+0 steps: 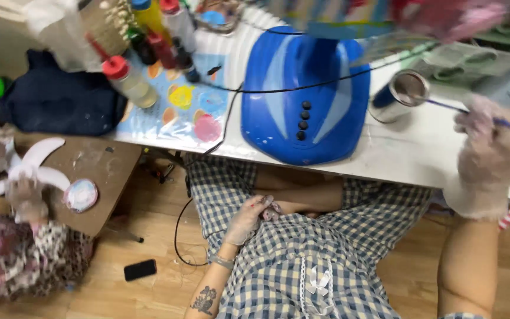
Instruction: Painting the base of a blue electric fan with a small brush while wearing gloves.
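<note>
right hand [491,147]: gloved, grip closed on brush [461,109]
tin [399,94]: just left of grip, brush tip inside
left hand [249,218]: loosely curled, empty, on lap

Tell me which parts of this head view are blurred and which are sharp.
Head view: motion blur smears the top right edge and the gloved right hand with its brush; another person's hands and the white shape at far left are soft too. The blue dome, black cable, checked dress and gloved left hand read fairly sharp. Lighting is even, with mild sheen on the dome.
</note>
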